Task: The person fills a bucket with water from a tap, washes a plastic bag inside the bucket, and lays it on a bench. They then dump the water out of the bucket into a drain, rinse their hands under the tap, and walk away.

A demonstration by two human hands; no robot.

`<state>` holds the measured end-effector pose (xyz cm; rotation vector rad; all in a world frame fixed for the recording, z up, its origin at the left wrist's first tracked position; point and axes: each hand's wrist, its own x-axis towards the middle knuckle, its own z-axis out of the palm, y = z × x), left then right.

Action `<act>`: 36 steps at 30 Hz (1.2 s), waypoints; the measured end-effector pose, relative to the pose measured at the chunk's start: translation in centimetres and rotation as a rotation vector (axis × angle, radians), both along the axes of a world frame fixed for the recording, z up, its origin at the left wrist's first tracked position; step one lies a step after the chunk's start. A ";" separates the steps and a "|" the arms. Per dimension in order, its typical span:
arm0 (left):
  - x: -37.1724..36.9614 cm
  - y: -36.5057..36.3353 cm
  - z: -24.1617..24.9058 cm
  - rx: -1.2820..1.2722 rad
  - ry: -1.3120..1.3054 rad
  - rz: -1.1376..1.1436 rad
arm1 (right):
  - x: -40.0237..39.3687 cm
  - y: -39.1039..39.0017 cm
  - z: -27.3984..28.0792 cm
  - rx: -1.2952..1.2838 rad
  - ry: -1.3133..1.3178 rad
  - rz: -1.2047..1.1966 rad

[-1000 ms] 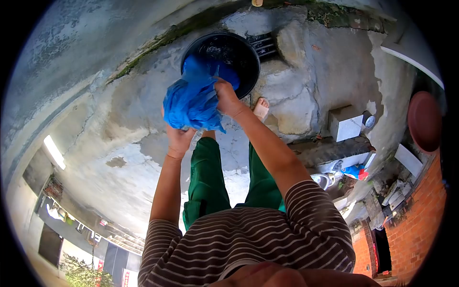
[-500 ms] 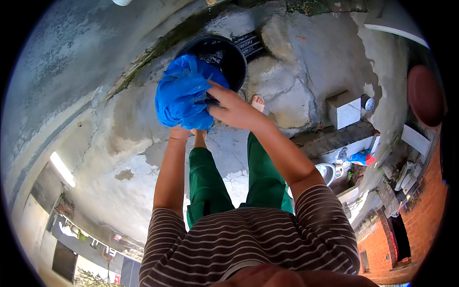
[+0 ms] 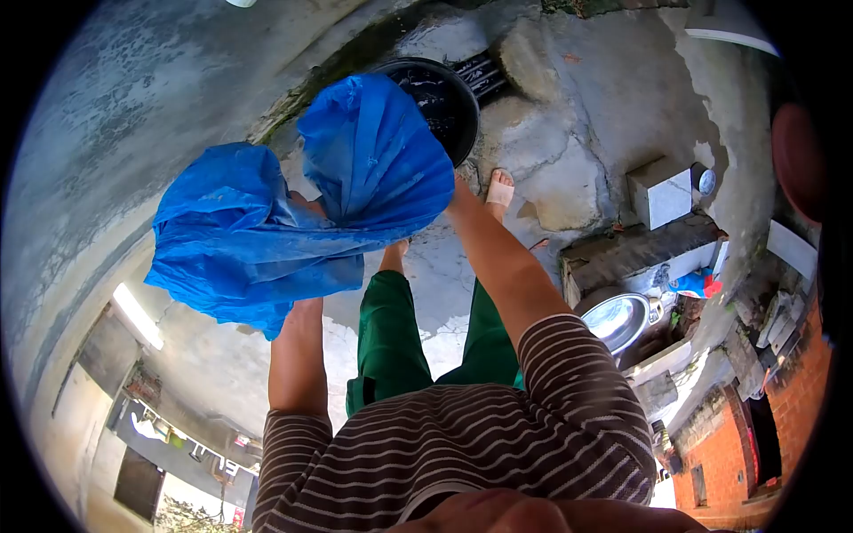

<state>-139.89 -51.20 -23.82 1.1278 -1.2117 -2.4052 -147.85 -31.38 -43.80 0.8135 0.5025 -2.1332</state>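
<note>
A large blue plastic sheet or bag (image 3: 267, 240) is spread out in front of me, in two bulging lobes joined by a stretched middle part. My left hand (image 3: 307, 204) is mostly covered by it; a few fingers show in the fold between the lobes, and what they grip is hidden. At the right end of the blue plastic is my right hand (image 3: 459, 197), its fingers hidden behind the edge. Just beyond the right lobe stands a round black tub (image 3: 466, 111) with dark liquid in it, partly covered by the plastic.
A drain grate (image 3: 480, 76) lies beside the tub. To the right are a pale block (image 3: 662, 195), a metal basin (image 3: 617, 322) by a low ledge, and a reddish-brown round object (image 3: 795, 164). My sandalled foot (image 3: 500, 188) stands on the cracked concrete floor.
The blue plastic was a compact bundle between my hands and is now opened out wide. My left hand has moved left within it, and my right hand has shifted right, to its edge.
</note>
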 end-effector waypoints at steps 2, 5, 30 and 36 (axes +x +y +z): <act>-1.8 -1.5 0.2 0.059 0.037 0.079 | 1.5 -1.7 -0.8 0.055 0.024 -0.012; -3.8 -3.2 -2.8 0.112 0.057 0.058 | 2.6 2.7 -0.7 0.228 0.083 -0.010; -9.4 2.9 -23.4 0.251 -0.256 -0.090 | -6.2 5.0 12.2 0.398 0.372 0.022; -10.3 6.1 -29.6 0.306 -0.295 -0.095 | -5.6 3.2 9.3 0.477 0.376 0.081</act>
